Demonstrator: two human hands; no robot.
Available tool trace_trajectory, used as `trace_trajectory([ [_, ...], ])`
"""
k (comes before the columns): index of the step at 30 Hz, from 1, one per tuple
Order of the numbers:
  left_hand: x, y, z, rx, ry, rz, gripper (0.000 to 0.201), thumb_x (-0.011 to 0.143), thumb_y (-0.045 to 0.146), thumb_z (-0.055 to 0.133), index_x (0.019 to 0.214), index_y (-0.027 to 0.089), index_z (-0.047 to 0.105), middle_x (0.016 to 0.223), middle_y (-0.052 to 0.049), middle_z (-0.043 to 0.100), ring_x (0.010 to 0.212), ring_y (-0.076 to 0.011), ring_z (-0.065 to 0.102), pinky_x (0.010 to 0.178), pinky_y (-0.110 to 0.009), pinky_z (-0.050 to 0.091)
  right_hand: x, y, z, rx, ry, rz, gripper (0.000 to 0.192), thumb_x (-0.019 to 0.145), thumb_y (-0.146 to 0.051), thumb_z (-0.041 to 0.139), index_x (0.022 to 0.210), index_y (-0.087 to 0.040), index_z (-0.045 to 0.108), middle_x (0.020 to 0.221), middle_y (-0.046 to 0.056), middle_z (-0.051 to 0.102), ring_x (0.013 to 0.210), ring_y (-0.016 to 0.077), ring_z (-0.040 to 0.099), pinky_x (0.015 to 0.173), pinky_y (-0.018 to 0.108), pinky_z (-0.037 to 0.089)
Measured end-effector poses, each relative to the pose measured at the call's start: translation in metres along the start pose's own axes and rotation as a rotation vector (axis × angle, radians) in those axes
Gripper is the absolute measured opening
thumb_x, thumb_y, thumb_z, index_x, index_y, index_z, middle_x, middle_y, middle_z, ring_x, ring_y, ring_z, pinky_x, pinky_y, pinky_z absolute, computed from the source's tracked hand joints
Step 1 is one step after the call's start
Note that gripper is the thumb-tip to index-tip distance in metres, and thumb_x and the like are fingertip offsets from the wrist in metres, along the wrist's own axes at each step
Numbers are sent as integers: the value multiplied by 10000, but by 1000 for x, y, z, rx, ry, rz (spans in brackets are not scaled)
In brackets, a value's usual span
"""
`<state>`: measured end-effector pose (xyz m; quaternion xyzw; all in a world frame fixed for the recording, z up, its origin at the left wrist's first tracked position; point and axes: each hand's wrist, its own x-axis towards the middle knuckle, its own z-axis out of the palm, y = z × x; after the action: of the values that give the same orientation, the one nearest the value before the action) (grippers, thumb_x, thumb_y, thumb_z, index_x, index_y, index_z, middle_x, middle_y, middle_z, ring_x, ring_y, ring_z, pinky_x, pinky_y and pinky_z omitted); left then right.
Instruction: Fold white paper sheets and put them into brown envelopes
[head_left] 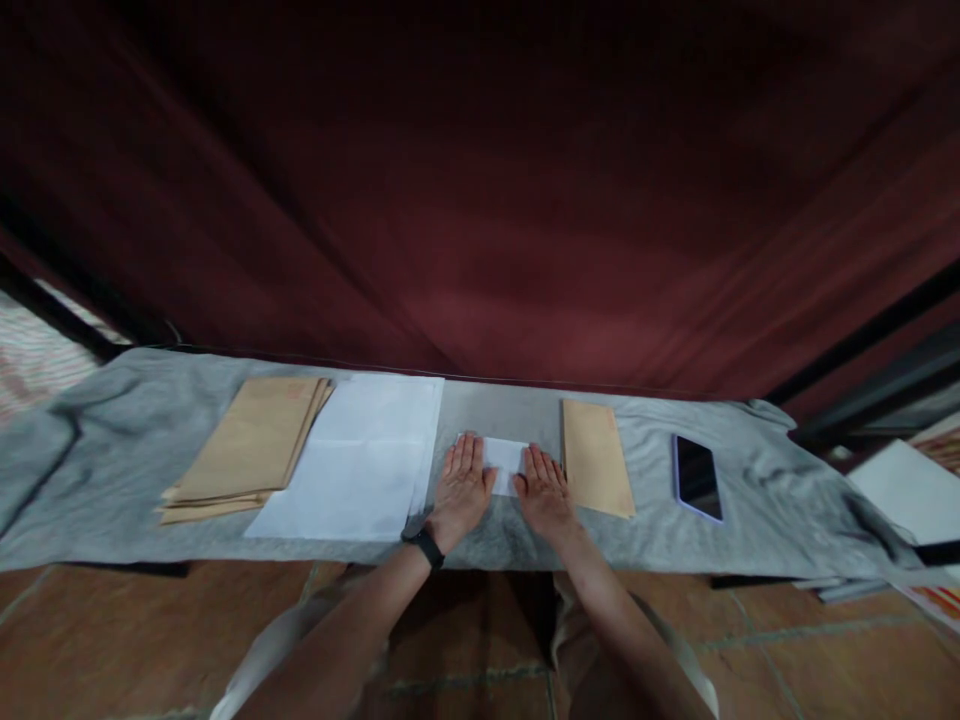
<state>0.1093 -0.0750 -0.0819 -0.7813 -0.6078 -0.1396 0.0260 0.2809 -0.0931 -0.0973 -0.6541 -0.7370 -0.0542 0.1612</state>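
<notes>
Head view: a dark red curtain (480,200) fills the whole upper part, hanging behind a low desk (787,500) covered with grey cloth that runs from edge to edge. On the cloth, left of centre, lies a stack of white sheets (360,460), and just beside it on its left a pile of brown envelopes (247,450), slightly fanned. Right of centre a single brown envelope (596,455) lies flat, and well to its right a dark phone (697,478) sits face up. Between the white stack and the single envelope is the small folded white paper (504,460), and both hands rest on it. The left hand (463,488), with a black band at the wrist, lies flat with fingers spread and slightly parted, covering the paper's left edge; the right hand (546,490) lies flat the same way over its right edge. Neither pinches anything. Judging by this, a fold is being pressed down: it would go best with the palms kept flat, the edges checked for alignment, and the pressure run outward from the middle so the crease sets even
</notes>
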Motion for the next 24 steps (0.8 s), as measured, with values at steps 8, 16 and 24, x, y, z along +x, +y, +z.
trace_trajectory([
  [8, 0, -5, 6, 6, -6, 22, 629, 994, 336, 314, 1539, 21, 315, 1621, -207, 293, 1527, -291, 229, 1238, -475, 238, 8, -18, -15, 167, 28, -100, 531, 1036, -312, 372, 1517, -93, 418, 1580, 132, 406, 1476, 262, 362, 1197, 449, 324],
  [16, 0, -12, 4, -50, -43, 42, 591, 984, 254, 301, 1540, 58, 335, 1630, -188, 288, 1531, -293, 213, 1235, -483, 246, 7, -34, -4, 179, -73, -140, 542, 1073, -420, 309, 1529, -144, 407, 1597, 95, 370, 1488, 228, 343, 1233, 431, 251],
  [24, -4, -17, 3, -121, 43, -13, 599, 984, 301, 344, 1506, 9, 368, 1605, -235, 318, 1511, -316, 274, 1232, -488, 247, 6, -14, -10, 99, -57, -70, 608, 1053, -430, 379, 1546, -73, 354, 1598, 141, 354, 1491, 268, 331, 1222, 429, 255],
])
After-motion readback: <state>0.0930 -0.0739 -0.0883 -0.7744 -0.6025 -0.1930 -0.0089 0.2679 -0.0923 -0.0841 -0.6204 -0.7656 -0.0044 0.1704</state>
